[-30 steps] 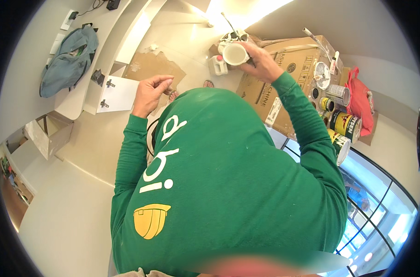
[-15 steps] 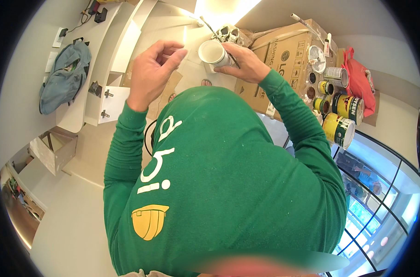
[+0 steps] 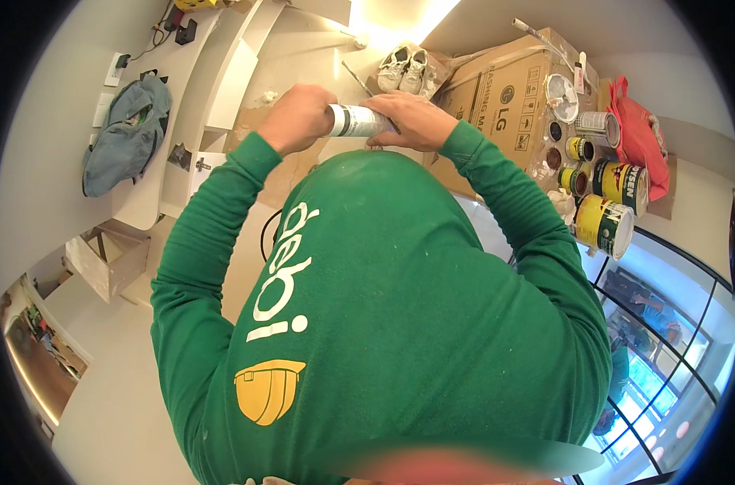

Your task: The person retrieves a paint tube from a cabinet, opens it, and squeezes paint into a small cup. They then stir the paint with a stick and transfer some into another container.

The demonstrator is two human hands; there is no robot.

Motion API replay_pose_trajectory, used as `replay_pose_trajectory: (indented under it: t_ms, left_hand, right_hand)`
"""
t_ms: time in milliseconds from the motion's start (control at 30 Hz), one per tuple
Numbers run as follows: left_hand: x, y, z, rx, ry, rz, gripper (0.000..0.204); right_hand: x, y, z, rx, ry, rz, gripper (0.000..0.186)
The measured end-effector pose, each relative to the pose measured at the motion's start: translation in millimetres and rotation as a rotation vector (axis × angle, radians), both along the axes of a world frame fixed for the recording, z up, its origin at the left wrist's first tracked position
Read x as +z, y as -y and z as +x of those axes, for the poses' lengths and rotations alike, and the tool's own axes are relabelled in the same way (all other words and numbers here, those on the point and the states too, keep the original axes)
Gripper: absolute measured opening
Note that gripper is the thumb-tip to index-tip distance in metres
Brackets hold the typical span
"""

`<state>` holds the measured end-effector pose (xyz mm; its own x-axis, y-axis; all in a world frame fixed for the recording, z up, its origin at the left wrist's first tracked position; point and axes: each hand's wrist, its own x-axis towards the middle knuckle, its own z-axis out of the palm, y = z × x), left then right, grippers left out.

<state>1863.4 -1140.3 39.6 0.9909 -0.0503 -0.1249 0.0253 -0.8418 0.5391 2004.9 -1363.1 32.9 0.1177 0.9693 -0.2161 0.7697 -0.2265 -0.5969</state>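
A white sealant cartridge [image 3: 358, 121] with a printed label lies sideways between my two hands, over the floor. My right hand [image 3: 412, 120] is closed round its right part, fingers over the top and thumb below. At the cartridge's left end my left hand [image 3: 299, 119] is closed against the rim; most of its fingertips are hidden. A thin dark rod [image 3: 355, 77] slants just beyond the hands, and I cannot tell whether my right hand also holds it.
White shoes [image 3: 403, 68] stand ahead beside a large cardboard box [image 3: 497, 89]. Paint cans [image 3: 606, 225] and a red bag [image 3: 636, 145] are at the right, near a black-framed glass panel [image 3: 666, 347]. A grey-blue bag [image 3: 129, 133] lies on the white counter at left.
The cartridge has turned from its round end facing me to lying sideways. My left hand, earlier apart with loosely curled fingers, has moved right and closed on its end.
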Motion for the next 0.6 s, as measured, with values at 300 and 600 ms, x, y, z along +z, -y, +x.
replay_pose_trajectory:
  t_ms: [300, 600]
  left_hand:
    - [12, -4, -18, 0.187, -0.229, -0.735, 0.035]
    - [16, -6, -13, 0.231, -0.061, -0.224, 0.024]
  right_hand:
    - [-4, 4, 0, -0.039, -0.017, 0.057, 0.061]
    - [-12, 0, -6, -0.058, -0.016, 0.149, 0.061]
